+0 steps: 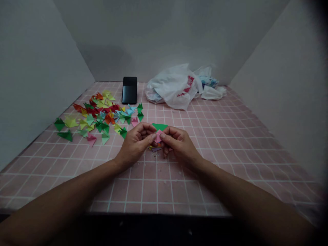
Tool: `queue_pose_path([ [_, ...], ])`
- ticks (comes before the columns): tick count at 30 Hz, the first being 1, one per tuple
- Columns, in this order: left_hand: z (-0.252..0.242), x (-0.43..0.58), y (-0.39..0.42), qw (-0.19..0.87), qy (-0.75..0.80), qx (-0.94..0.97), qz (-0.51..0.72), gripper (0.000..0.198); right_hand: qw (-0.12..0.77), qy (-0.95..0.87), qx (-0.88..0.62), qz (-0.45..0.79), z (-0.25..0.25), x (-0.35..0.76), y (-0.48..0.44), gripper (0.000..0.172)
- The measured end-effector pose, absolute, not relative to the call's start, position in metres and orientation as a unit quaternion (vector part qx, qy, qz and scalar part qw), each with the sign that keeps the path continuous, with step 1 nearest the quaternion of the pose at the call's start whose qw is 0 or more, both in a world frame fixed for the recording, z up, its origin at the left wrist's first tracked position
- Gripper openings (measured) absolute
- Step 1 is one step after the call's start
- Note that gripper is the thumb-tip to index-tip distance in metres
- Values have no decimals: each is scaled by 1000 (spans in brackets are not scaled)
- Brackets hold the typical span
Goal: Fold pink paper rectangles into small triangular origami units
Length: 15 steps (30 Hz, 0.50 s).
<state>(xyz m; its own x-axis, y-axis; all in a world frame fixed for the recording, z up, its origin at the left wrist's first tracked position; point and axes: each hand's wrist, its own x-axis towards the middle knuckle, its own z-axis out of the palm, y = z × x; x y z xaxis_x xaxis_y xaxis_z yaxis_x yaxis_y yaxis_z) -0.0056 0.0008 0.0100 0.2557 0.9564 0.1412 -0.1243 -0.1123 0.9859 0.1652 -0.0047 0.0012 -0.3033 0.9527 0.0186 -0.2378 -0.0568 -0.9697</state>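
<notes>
Between my two hands is a small piece of pink folded paper (158,136), pinched at both sides. My left hand (137,141) has its thumb and fingers closed on the paper's left edge. On the opposite edge, my right hand (180,143) grips with thumb and forefinger. Just behind the hands shows a green paper piece (159,126). Below the fingers lie several coloured papers (154,149), partly hidden by the hands. Left of my left hand spreads a heap of folded paper pieces (102,114) in red, orange, yellow, green, blue and pink.
A black phone (129,90) leans upright at the back of the table. Beside it sits a crumpled white plastic bag (174,85), with another bag (210,83) to its right. A pink checked cloth (230,136) covers the table, with pale walls around three sides.
</notes>
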Motion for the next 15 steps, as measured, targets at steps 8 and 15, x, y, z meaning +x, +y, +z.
queue_pose_path([
  [8, 9, -4, -1, 575, 370, 546, 484, 25, 497, -520, -371, 588, 7, 164, -8, 28],
  [15, 7, -1, -4, 506, 411, 566, 505, 22, 532, -492, -388, 570, 2, 161, -9, 24],
])
